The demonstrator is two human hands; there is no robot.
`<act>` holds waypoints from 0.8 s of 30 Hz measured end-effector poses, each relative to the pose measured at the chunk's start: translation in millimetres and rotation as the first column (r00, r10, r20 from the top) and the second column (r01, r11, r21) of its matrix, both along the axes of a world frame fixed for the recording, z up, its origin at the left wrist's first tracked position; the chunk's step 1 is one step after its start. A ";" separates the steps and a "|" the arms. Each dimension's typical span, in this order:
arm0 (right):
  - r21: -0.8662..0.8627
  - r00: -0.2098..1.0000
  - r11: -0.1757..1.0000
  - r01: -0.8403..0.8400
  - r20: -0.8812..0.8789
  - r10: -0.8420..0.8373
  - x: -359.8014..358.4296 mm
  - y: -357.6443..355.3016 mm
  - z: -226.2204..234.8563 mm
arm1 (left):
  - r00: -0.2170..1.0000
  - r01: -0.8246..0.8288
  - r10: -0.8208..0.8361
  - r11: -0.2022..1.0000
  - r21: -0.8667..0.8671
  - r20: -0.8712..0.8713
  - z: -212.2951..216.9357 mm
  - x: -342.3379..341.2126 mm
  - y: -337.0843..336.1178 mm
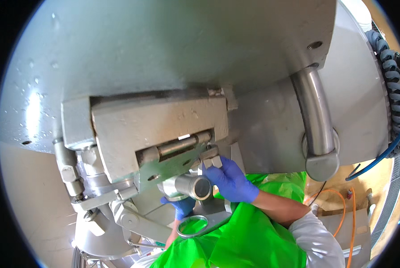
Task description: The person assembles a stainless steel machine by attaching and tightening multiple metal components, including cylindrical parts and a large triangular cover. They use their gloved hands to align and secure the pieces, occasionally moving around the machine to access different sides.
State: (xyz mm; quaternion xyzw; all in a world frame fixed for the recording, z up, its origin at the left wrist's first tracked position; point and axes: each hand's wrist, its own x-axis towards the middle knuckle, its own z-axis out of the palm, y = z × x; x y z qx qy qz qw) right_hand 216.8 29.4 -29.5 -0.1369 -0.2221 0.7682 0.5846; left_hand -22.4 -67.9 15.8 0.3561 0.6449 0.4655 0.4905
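Note:
Both my hands wear blue gloves and work beneath a large steel machine body (164,49). My right hand (233,181) is closed around a faceted metal nut (213,162) beside the hinged bracket. Below the bracket, a short steel pipe fitting (192,186) with a threaded, open end points toward me. My left hand (182,208) is at the underside of this fitting and seems to grip it; most of its fingers are hidden. A thick metal hinge block (160,129) with a pin spans the area above my hands.
A metal ring (192,226) on a flat arm sits close against my green apron (249,232). Steel linkages (131,221) stand at the left. A bent steel pipe (314,111) juts down at right. Grey spiral-wrapped hose (391,76), blue hose (383,156) and orange hose (352,228) run farther right.

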 end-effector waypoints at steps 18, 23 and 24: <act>-0.183 0.975 0.967 0.178 0.168 -0.148 -6.4 -10.5 -8.2 | 0.986 0.046 -0.078 0.978 0.203 0.151 -9.4 35.0 28.1; 0.027 0.701 0.938 0.344 0.657 -0.277 8.3 -9.8 23.8 | 0.972 0.080 -0.128 0.969 0.236 0.196 -13.2 33.2 31.5; 0.067 0.652 0.939 0.336 0.704 -0.283 7.3 -10.4 29.9 | 0.970 0.086 -0.136 0.968 0.236 0.204 -14.3 31.5 31.6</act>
